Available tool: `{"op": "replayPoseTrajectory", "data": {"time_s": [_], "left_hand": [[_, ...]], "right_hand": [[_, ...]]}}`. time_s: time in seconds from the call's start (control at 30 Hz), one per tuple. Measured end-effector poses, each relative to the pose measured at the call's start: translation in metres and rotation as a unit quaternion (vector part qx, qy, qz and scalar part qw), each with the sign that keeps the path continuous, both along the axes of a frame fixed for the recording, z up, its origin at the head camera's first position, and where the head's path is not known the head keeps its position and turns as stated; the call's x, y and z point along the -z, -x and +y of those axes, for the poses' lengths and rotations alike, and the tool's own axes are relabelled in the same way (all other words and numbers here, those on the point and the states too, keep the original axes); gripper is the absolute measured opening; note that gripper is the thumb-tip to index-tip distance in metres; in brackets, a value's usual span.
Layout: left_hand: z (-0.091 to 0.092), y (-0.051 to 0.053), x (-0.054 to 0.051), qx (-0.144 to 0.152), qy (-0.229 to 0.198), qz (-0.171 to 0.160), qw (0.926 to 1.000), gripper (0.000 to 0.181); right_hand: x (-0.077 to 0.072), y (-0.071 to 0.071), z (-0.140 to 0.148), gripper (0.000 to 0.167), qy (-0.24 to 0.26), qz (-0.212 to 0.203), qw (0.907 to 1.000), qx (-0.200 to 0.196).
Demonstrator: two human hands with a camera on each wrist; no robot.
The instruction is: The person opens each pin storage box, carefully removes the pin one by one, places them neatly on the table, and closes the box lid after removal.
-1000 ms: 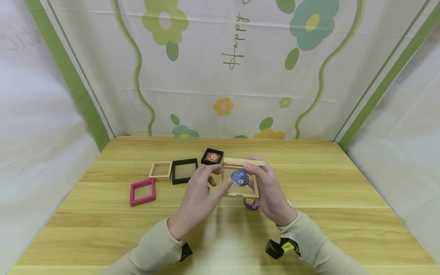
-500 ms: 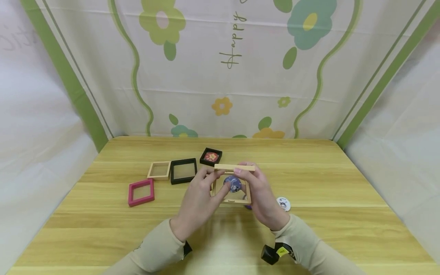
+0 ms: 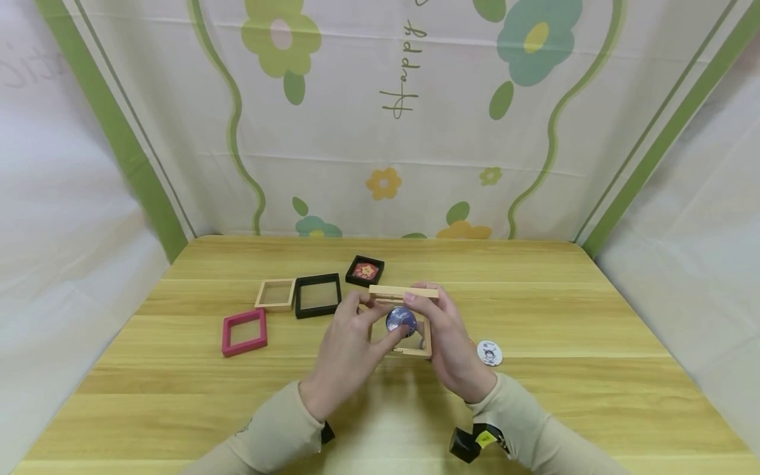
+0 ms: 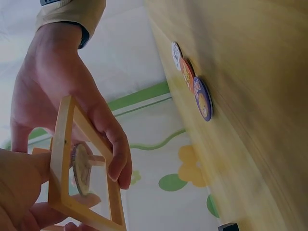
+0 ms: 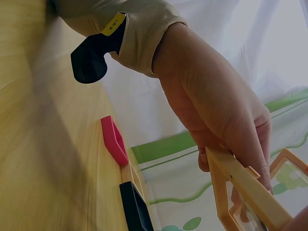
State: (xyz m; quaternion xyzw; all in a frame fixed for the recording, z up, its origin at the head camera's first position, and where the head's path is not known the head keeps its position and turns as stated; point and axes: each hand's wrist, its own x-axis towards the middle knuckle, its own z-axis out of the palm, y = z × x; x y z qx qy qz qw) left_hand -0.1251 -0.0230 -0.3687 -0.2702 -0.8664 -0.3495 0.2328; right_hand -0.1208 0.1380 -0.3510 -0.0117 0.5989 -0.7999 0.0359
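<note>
Fingers on tan frame; round blue badge.

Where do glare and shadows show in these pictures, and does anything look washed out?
Head view: broadly bright, with pale glare on the yellow wood-grain tabletop near the bottom centre; left wrist view: dimmer, the round blue badge looking greyish, its print unreadable; right wrist view: a long soft shadow across the tabletop, the white fabric backdrop brightest at upper right.
</note>
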Motion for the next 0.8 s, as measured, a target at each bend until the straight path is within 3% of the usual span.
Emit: {"op": "replayPoseTrajectory", "data": {"time_s": [0.27, 0.57, 0.8], "left_hand": [[0.0016, -0.0007, -0.0003, 0.017, -0.033, 0.011, 0.9992, 0.031], [0.0015, -0.0024, -0.003, 0.035, -0.072, -0.01, 0.9967, 0.03], [0.0019, -0.001, -0.0038, 0.066, -0.111, -0.025, 0.9913, 0.023]], "right_hand": [[0.0007, 0.0002, 0.0001, 0.043, 0.005, -0.005, 0.9999, -0.007], [0.0015, 0.0004, 0.0005, 0.043, 0.008, 0.0, 0.9999, -0.012], [0.002, 0.0014, 0.001, 0.043, 0.007, 0.006, 0.9999, -0.006]]}}
